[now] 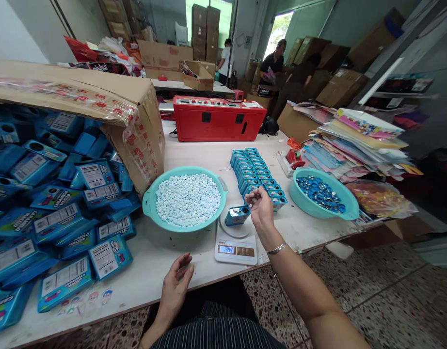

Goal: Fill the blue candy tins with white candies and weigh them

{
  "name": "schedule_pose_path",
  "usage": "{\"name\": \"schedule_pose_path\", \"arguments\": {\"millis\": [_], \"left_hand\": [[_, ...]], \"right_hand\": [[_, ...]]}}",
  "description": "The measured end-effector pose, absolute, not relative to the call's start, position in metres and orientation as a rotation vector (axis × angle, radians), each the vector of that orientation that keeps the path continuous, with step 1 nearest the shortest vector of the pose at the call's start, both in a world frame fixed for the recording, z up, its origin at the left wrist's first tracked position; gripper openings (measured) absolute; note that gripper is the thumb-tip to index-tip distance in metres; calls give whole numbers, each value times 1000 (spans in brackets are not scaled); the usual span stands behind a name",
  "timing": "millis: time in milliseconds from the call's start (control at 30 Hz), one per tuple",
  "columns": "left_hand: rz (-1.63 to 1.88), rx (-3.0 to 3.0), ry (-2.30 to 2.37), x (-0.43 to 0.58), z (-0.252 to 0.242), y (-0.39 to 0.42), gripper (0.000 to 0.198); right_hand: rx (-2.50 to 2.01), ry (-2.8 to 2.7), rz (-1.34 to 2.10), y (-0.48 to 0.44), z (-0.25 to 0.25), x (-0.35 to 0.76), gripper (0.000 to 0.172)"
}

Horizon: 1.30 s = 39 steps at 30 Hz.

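Note:
A blue candy tin [237, 215] stands upright on the round pan of a white digital scale [235, 248], whose display seems to read 144.5. Just right of that tin is my right hand [260, 207], fingers curled together around what look like a few small pale candies at the fingertips. My left hand [176, 283] rests by the table's front edge, fingers loosely bent and apart, holding nothing. Left of the scale, a turquoise basin [148, 206] is full of small white and pale blue candies [189, 199]. Behind my right hand, blue tins [250, 167] stand in tight rows.
A tipped cardboard box [145, 140] spills blue tins [110, 257] at left. To the right, another turquoise basin [318, 211] holds blue and silver lids [320, 194]. Farther back are a red machine [219, 118] and stacked printed bags [358, 145]. People stand behind.

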<state>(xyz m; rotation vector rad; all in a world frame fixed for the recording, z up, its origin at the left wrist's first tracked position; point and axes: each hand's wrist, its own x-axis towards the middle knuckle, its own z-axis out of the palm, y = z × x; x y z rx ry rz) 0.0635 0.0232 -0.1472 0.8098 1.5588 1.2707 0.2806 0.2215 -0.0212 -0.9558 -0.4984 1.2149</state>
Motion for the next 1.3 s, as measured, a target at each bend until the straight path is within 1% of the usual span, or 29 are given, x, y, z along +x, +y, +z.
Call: {"name": "schedule_pose_path", "arguments": {"millis": [300, 467, 533, 833, 967, 1067, 1167, 1233, 1300], "left_hand": [[1267, 809, 1563, 64, -149, 23, 66], [1281, 815, 1569, 64, -153, 23, 64], [1284, 816, 1571, 64, -154, 23, 64], [1301, 807, 1565, 63, -156, 22, 61], [1303, 806, 1555, 64, -154, 21, 60], [1299, 813, 1549, 63, -154, 21, 60], [1291, 822, 1556, 62, -156, 20, 62], [1293, 824, 1566, 61, -157, 20, 64], [1301, 823, 1573, 60, -159, 19, 67]], "right_hand": [[-894, -485, 1203, 216, -22, 277, 25], [-955, -469, 1162, 216, -23, 276, 10], [-955, -471, 1157, 215, -23, 276, 7], [-971, -607, 1078, 210, -20, 274, 14], [-951, -681, 1126, 214, -8, 268, 15], [-946, -890, 1205, 224, 3, 254, 16], [-995, -1308, 1271, 236, 9, 231, 17], [-1034, -1741, 1219, 242, 9, 211, 18], [-1113, -2228, 1036, 245, 6, 191, 16]]}}
